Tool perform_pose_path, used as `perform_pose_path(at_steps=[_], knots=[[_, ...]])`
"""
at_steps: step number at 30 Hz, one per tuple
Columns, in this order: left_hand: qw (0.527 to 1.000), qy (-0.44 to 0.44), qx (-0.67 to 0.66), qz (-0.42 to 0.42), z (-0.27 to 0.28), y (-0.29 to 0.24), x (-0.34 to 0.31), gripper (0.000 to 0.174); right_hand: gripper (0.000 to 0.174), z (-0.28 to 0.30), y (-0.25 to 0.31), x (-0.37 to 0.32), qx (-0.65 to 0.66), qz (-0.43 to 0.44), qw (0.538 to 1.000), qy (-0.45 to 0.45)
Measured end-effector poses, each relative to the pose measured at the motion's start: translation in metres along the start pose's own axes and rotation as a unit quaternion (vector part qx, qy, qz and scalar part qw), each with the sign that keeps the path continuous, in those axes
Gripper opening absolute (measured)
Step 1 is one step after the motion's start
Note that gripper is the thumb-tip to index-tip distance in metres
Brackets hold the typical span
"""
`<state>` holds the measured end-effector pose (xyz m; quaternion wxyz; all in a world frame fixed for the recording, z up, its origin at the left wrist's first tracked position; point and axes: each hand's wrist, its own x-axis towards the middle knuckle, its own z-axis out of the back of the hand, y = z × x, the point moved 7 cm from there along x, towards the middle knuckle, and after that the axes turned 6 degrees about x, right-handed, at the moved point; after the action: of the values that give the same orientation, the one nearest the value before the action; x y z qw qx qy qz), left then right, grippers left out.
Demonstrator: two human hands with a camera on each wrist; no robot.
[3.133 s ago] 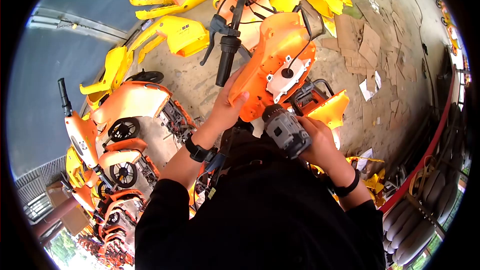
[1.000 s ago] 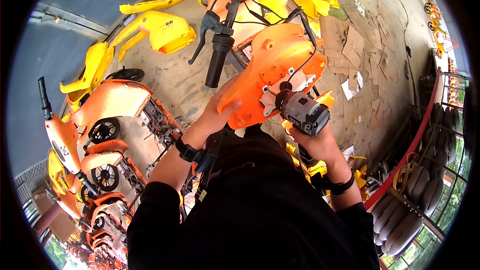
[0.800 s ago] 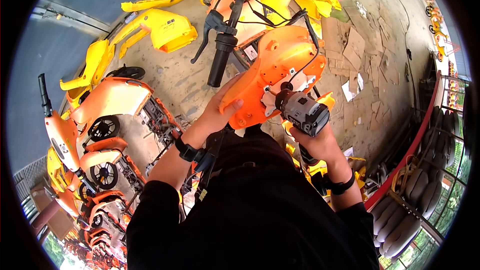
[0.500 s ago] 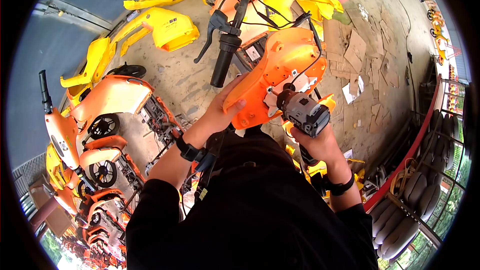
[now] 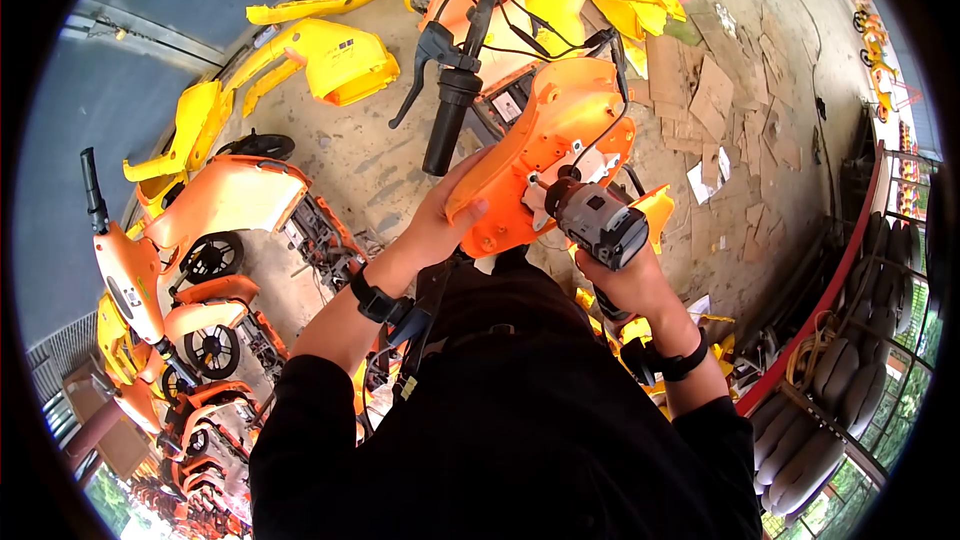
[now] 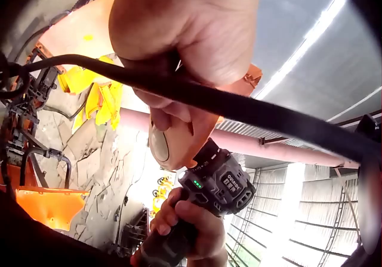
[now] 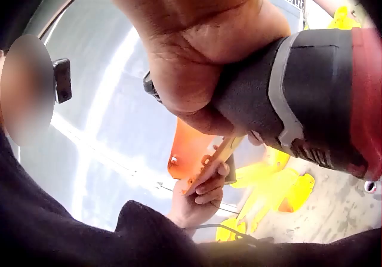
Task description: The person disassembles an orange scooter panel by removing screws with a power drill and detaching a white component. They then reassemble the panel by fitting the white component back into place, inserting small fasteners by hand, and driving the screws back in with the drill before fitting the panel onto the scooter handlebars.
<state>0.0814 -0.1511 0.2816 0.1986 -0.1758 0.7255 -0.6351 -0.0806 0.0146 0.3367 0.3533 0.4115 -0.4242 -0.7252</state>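
Note:
My left hand (image 5: pixel 452 208) grips the near left edge of an orange scooter cover (image 5: pixel 545 120), thumb on its inner side. Screwed-looking holes dot that inner face, where a white plate (image 5: pixel 598 162) is set and a thin black cable runs in. My right hand (image 5: pixel 637 288) is wrapped round the handle of a grey and black cordless drill (image 5: pixel 603 222). The drill's front end meets the plate's near left corner; the chuck hides part of the plate. In the left wrist view the drill (image 6: pixel 224 186) shows small green lights. The right wrist view shows its battery end (image 7: pixel 322 94) close up.
A black handlebar grip (image 5: pixel 450 125) with brake lever stands just beyond the cover. Yellow body panels (image 5: pixel 345 60) lie on the floor ahead. Orange scooters (image 5: pixel 230 200) line the left. Flattened cardboard (image 5: pixel 710 95) lies at right, and grey seats (image 5: pixel 810 450) are stacked behind a red rail (image 5: pixel 825 310).
The drill has moved from the cover's lower edge up and right onto the white plate. In the last half second cover and drill shift slightly left; both hands keep their grips.

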Motion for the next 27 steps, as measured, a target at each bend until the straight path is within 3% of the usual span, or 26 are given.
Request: perform_pose_path(at_steps=[16, 25, 27], knots=[[1.000, -0.004, 0.011, 0.019, -0.001, 0.002, -0.003, 0.060, 0.033, 0.001, 0.003, -0.007, -0.049, 0.019, 0.999, 0.007], [1.000, -0.006, -0.010, 0.023, -0.002, 0.006, -0.004, 0.061, 0.041, 0.003, 0.006, -0.009, 0.042, 0.019, 0.999, -0.004], [0.999, -0.007, -0.031, 0.030, -0.003, 0.007, -0.005, 0.061, 0.042, 0.007, -0.003, -0.012, 0.095, -0.043, 0.995, 0.003]])
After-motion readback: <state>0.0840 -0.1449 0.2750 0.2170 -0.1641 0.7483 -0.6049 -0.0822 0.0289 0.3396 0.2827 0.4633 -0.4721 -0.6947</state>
